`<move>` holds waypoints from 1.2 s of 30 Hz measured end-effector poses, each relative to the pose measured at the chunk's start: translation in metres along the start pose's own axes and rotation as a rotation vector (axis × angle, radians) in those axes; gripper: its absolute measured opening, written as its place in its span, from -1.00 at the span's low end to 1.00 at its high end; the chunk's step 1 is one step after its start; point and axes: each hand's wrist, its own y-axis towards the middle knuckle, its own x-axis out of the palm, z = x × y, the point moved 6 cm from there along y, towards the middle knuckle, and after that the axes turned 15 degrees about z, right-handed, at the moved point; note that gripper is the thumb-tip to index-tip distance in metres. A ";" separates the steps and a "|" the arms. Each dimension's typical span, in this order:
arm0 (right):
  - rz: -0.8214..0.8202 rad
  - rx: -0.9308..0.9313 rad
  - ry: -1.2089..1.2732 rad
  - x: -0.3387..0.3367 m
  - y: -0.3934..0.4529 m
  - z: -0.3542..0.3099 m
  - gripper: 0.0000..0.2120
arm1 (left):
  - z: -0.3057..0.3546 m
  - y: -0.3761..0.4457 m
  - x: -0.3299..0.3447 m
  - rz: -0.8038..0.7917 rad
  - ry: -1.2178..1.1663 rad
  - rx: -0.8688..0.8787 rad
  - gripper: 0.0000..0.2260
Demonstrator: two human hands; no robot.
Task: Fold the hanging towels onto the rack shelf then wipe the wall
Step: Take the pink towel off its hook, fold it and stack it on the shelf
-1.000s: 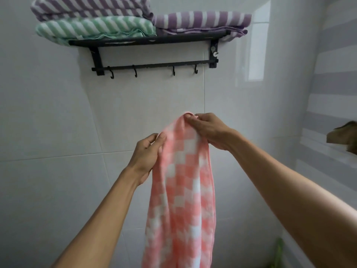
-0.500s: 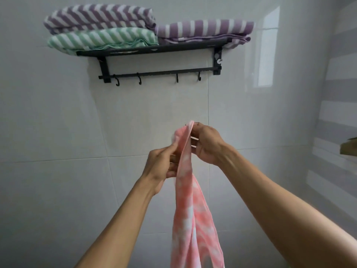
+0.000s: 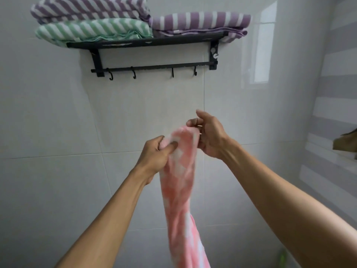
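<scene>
1. The folding looks done; 3 striped towels lie folded on the rack shelf [image 3: 144,42]: a purple striped towel [image 3: 90,7] stacked on a green striped towel [image 3: 92,29] at the left, and a second purple towel [image 3: 201,21] beside them at the right; the hooks [image 3: 133,72] on the bar beneath carry nothing.
2. I judge the step in hand to be readying the cloth for wiping; the pink checked towel [image 3: 179,176] is held up in front of the wall [image 3: 58,113], below the rack, and its long tail hangs down out of view.
3. The left hand [image 3: 156,153] grips the top of the pink towel, fingers curled round it and the thumb pressed onto the cloth; the right hand [image 3: 208,136] holds the upper edge just beside it; how firmly those fingers are closed I cannot tell, since the cloth covers part of them.
4. The next move, as I see it, calls for bunching the cloth into a pad so the tail does not drag, then pressing it flat on the tiles.
5. Room for moving: broad bare tile lies left of and below the hands; the rack's bar and hooks bound any upward stroke; the striped side wall [image 3: 332,93] closes the right, with a brown object [image 3: 345,142] jutting there that I cannot identify.
</scene>
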 end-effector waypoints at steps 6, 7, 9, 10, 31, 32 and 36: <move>-0.115 -0.228 -0.525 0.001 -0.011 0.004 -0.67 | 0.030 0.007 -0.010 0.128 0.055 0.182 -0.67; -0.090 -0.205 -0.480 0.000 -0.010 0.005 -0.73 | 0.031 0.009 -0.012 0.122 0.054 0.194 -0.66; -0.061 -0.155 -0.353 0.000 -0.007 0.003 -0.87 | 0.029 0.010 -0.012 0.029 0.052 0.164 -0.66; -0.050 -0.138 -0.289 0.001 -0.008 0.000 -0.91 | 0.026 0.008 -0.010 -0.051 0.052 0.114 -0.70; -0.086 -0.367 -0.895 0.008 -0.017 0.026 -0.84 | 0.016 0.014 -0.017 -0.131 0.186 0.223 -0.80; -0.015 -0.356 -0.803 0.003 -0.012 0.022 -0.80 | 0.008 0.013 -0.019 -0.153 0.192 0.185 -0.79; 0.396 -0.380 -0.591 -0.034 0.006 0.000 -0.81 | -0.048 0.005 -0.037 -0.229 0.339 0.049 -0.78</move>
